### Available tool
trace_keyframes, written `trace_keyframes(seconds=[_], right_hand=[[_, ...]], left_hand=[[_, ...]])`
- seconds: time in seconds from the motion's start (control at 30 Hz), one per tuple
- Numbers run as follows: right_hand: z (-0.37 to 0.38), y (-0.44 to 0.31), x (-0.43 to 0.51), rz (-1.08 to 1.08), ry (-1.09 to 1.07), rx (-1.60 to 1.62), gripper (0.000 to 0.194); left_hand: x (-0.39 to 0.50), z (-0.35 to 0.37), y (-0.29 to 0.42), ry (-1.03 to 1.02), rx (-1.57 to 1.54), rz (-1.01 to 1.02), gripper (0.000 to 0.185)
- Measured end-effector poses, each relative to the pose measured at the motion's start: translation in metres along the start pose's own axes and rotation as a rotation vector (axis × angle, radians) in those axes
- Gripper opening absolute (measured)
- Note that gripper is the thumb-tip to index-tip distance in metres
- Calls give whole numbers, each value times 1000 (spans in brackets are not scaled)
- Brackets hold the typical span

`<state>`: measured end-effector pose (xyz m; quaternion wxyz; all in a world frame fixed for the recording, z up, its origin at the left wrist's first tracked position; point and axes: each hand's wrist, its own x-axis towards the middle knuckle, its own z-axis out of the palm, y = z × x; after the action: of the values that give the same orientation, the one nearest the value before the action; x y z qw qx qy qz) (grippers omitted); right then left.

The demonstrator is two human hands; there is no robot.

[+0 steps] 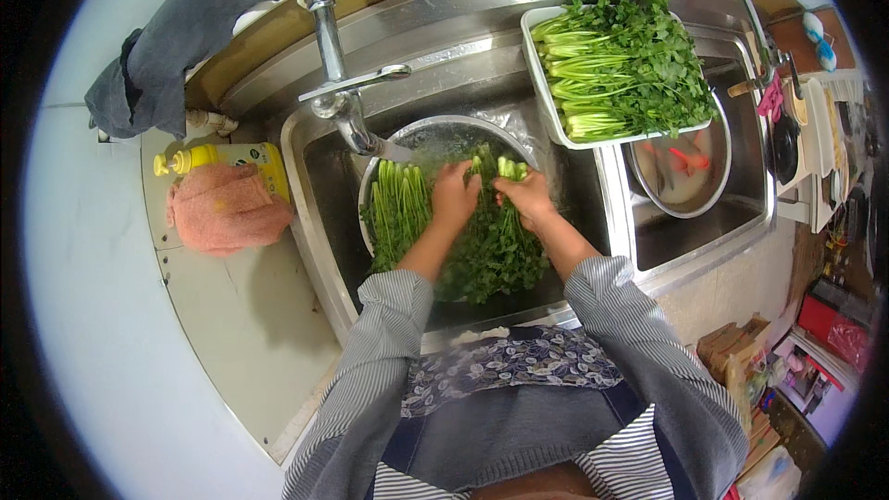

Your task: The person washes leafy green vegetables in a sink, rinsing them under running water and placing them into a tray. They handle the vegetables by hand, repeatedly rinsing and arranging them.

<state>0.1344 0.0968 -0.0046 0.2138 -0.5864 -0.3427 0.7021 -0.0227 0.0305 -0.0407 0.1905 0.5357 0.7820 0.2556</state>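
Observation:
My right hand point(526, 196) grips a bunch of leafy green stalks point(512, 168), celery or a similar herb, over a round metal basin point(444, 122) in the left sink bowl. My left hand point(455, 196) is beside it among more stalks; its fingers are partly hidden, and whether they hold any cannot be told. Another row of stalks point(401, 198) lies along the basin's left side, leaves towards me. Water runs from the metal faucet point(355, 126) into the basin. At the upper right, a white plastic tub point(540, 101) is filled with similar greens.
The right sink bowl holds a metal basin point(724, 153) with cloudy water and orange-red items. A yellow pump bottle point(274, 165) and a pink cloth point(226, 212) are on the left ledge. A dark cloth point(177, 35) hangs at upper left. Cardboard boxes point(729, 344) stand at lower right.

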Motion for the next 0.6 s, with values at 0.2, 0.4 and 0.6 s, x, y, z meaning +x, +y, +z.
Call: trace_keyframes(seconds=[0.2, 0.4, 0.6], right_hand=[[19, -7, 5, -5, -113, 33, 36], [53, -32, -9, -219, -275, -39, 33], [77, -57, -14, -239, -448, -52, 30]], left_hand=[[4, 8, -8, -103, -532, -334, 30], [-1, -64, 10, 97, -1144, -305, 27], [6, -113, 7, 65, -1165, -221, 36]])
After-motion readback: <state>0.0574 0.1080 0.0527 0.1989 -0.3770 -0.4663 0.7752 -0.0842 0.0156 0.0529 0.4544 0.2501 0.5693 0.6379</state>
